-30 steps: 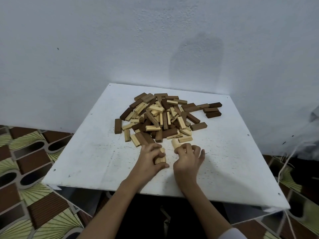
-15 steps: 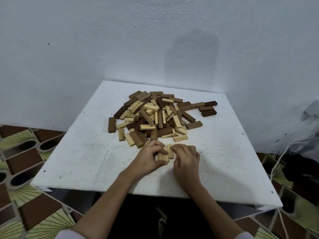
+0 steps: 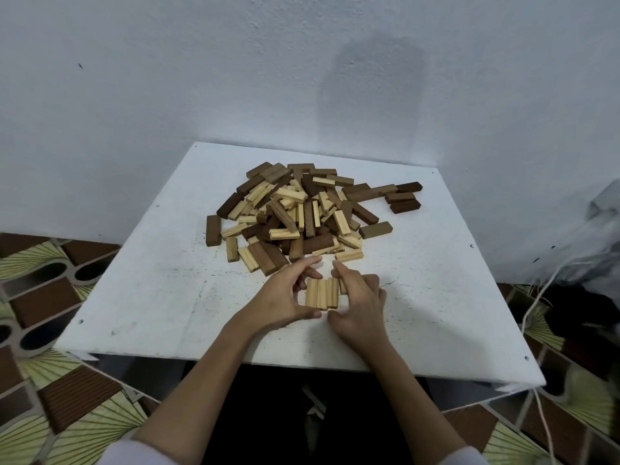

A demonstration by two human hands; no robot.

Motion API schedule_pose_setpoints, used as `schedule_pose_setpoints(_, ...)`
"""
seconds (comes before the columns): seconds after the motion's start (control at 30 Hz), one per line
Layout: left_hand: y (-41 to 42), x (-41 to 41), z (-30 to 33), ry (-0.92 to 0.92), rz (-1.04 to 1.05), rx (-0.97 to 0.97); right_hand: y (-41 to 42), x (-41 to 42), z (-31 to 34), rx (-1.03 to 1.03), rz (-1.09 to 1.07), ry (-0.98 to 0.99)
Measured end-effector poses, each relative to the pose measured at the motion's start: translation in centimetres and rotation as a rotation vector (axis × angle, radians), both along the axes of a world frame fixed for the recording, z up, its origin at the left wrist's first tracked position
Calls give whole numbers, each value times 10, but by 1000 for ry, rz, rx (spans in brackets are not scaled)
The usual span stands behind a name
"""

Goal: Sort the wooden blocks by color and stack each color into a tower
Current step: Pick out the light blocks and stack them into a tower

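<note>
White square table (image 3: 134,297) against a rough pale wall (image 3: 167,78), patterned floor tiles (image 3: 50,380) below.

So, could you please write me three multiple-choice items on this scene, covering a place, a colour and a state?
1. Where does the row of blocks between the hands lie?
A. on the near part of the white table, in front of the pile
B. on the tiled floor
C. on top of the pile

2. What colour are the blocks in that row?
A. dark brown
B. light, pale wood
C. red

3. How do these blocks stand?
A. scattered apart
B. stacked crosswise
C. side by side, touching, flat on the table

Key: 1 A, the row sits nearer than the pile, between the left hand and right hand. 2 B, all show pale grain. 3 C, their long sides meet in one layer.
</note>
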State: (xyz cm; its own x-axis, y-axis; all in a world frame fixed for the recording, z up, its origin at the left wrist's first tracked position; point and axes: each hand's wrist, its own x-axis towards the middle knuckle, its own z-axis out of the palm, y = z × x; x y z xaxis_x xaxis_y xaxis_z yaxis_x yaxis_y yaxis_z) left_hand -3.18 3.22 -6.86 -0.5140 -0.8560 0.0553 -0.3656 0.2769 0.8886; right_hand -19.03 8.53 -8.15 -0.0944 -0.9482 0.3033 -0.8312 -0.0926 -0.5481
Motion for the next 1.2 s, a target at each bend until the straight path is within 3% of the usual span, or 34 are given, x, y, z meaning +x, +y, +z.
schedule_pose_setpoints(1.2,5,-2,-4,-30,11,-87,1,-3,2,25,39,-33)
